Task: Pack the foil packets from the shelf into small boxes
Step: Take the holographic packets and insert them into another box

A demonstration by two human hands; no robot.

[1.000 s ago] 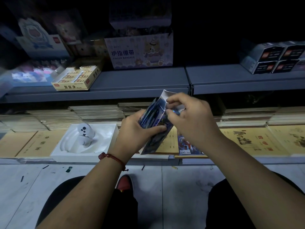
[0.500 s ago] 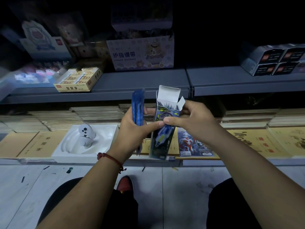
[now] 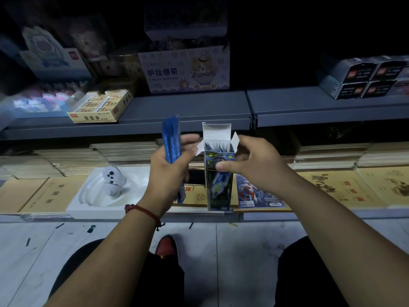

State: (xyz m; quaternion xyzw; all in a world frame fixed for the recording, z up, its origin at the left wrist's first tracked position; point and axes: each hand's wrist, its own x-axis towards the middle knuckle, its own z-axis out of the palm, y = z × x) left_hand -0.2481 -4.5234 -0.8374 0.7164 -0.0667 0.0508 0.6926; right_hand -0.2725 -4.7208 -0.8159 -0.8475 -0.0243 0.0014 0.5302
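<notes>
My left hand [image 3: 170,171] grips a thin stack of blue foil packets [image 3: 171,140], held upright and edge-on, their tops standing above my fingers. My right hand [image 3: 250,167] holds a small printed box [image 3: 218,180] upright just to the right of the packets, thumb on its front face. The box's top flaps are open and its white inside shows. Packets and box stand side by side with a small gap between them. More printed foil packets [image 3: 256,193] lie flat on the lower shelf behind my right wrist.
A white moulded tray [image 3: 88,202] with a white controller [image 3: 111,177] sits on the lower shelf at left. Tan notebooks [image 3: 345,187] cover that shelf. The grey upper shelf [image 3: 188,116] carries a yellow eraser box [image 3: 101,107], a finger-bandage carton [image 3: 186,72] and dark boxes [image 3: 367,78].
A second ago both hands held packets and box together. They have since separated: the left hand drew the blue packets out to the left, the right hand stood the box upright.
</notes>
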